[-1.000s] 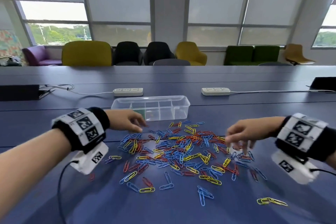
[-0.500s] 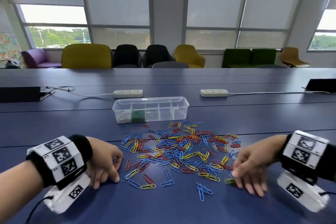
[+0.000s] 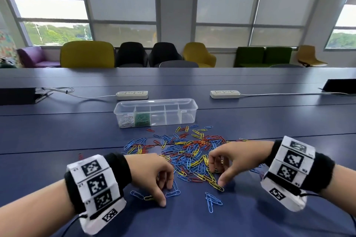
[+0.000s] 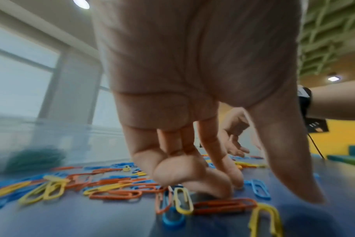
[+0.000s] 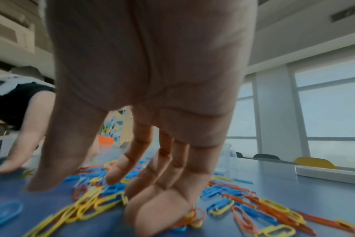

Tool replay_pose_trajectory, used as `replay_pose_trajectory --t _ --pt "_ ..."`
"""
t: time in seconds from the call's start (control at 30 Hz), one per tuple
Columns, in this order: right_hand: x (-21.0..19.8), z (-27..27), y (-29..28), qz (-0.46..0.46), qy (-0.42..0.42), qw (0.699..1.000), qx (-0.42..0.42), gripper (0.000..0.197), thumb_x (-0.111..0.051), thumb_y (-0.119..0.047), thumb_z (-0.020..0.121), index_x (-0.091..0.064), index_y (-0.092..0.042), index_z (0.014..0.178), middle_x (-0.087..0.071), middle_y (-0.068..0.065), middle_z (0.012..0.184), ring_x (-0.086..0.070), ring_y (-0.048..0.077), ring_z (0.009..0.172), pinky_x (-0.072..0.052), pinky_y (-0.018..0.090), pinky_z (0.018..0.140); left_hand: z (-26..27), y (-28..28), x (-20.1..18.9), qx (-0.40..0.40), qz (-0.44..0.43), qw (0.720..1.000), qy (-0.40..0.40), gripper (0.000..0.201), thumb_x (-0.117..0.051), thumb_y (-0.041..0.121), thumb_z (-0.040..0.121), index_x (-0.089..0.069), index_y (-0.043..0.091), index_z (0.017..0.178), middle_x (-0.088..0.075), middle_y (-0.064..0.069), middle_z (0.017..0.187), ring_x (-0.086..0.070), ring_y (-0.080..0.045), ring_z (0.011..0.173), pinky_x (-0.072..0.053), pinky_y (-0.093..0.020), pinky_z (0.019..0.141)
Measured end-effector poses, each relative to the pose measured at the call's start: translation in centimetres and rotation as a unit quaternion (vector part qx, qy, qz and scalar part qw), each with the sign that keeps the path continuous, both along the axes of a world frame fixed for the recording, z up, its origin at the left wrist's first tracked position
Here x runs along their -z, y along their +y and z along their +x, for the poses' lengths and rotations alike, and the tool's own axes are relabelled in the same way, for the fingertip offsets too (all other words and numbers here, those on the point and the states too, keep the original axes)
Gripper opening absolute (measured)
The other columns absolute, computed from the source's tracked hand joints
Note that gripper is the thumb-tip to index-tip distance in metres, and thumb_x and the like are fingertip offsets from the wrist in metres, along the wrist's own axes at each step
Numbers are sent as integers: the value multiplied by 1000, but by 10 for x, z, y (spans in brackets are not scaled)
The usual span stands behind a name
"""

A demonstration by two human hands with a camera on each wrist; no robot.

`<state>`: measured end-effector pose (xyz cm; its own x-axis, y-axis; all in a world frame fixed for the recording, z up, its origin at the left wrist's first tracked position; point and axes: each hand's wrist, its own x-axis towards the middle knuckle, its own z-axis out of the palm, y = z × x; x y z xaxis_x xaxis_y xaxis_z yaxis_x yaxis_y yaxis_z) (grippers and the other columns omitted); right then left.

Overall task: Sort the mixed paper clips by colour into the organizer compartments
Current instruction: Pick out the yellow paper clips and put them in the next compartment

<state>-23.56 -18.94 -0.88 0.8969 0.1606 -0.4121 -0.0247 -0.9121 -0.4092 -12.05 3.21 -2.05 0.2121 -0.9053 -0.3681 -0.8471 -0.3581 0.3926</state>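
A clear organizer [image 3: 192, 109] stands past the pile, with white clips [image 3: 126, 121] in its leftmost compartment and green clips [image 3: 142, 119] in the one beside it. Blue, yellow and red paper clips [image 3: 188, 152] lie mixed on the blue table. My left hand [image 3: 165, 194] is at the pile's near left edge, with bent fingers [image 4: 223, 187] and thumb touching the tabletop among loose clips. My right hand [image 3: 218, 174] presses its fingertips [image 5: 152, 222] onto clips at the pile's near right, thumb on the table and forefinger lifted. I see no clip pinched in either hand.
Two white power strips [image 3: 132, 95] [image 3: 225, 94] with cords lie behind the organizer. Black boxes sit at the far left [image 3: 17, 96] and far right [image 3: 341, 85]. A few blue clips [image 3: 212, 200] lie apart near me. Chairs line the table's far side.
My left hand came back from the organizer. Both hands then slid in from the pile's outer sides toward its near middle, and the stray clips out there now lie closer in.
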Motion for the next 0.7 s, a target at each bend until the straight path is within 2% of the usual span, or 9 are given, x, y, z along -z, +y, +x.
replay_pose_trajectory --t 0.07,0.13,0.23,0.3,0.37,0.43,0.53,0.6,0.7 --pt "5 -1 7 -33 -12 999 10 35 -78 -43 70 -54 -27 90 -60 -4 86 -51 6 69 -46 26 67 -2 -6 2 5 9 1000 -16 28 -79 29 72 -66 17 93 -58 13 69 -53 -1 63 -44 -18 65" --pt "11 1 12 -73 -29 997 9 36 -78 -44 70 -52 -26 87 -55 -11 76 -49 2 62 -40 19 61 -1 -9 3 6 14 1000 -13 22 -78 24 74 -68 14 91 -57 14 66 -54 0 62 -45 -18 67" --pt "16 5 11 -105 -56 993 -7 20 -72 -36 80 -58 -23 85 -52 -13 67 -48 -1 58 -37 14 58 0 -8 2 2 24 1000 9 19 -77 19 75 -69 13 91 -59 14 66 -55 2 61 -47 -18 69" --pt "16 6 9 -104 -60 993 -6 12 -67 -29 84 -63 -18 88 -56 -12 70 -49 -1 59 -37 11 58 1 -5 -1 -7 18 999 26 22 -78 17 74 -67 13 93 -60 15 67 -54 6 58 -45 -11 64" --pt "16 6 6 -90 -57 994 0 3 -63 -22 85 -63 -19 84 -61 -7 74 -50 1 59 -38 9 57 3 -1 -4 -15 8 999 36 26 -81 20 70 -67 16 92 -60 16 67 -53 8 56 -42 -6 60" --pt "16 4 4 -84 -56 995 2 4 -61 -18 84 -60 -21 81 -62 -6 76 -50 2 60 -38 9 57 5 2 -6 -15 18 999 33 28 -83 21 68 -66 20 90 -60 16 68 -53 8 56 -42 -6 60" --pt "15 1 2 -70 -67 995 10 13 -58 -17 84 -53 -25 75 -57 -10 74 -48 3 65 -40 16 65 6 4 -4 -9 56 998 37 30 -81 12 68 -65 14 92 -61 14 66 -54 8 55 -43 -6 61" --pt "11 1 1 -52 -91 994 21 21 -57 -14 85 -46 -27 72 -53 -12 72 -47 3 64 -39 16 65 8 5 -3 -8 64 997 41 28 -80 10 69 -65 12 92 -62 14 65 -56 7 56 -43 -6 62" --pt "5 1 -1 -9 -113 992 49 21 -58 -12 84 -44 -22 73 -51 -9 72 -44 5 63 -37 18 62 9 5 -3 -6 66 996 53 24 -78 10 71 -65 13 92 -61 14 64 -55 7 55 -41 -4 60"
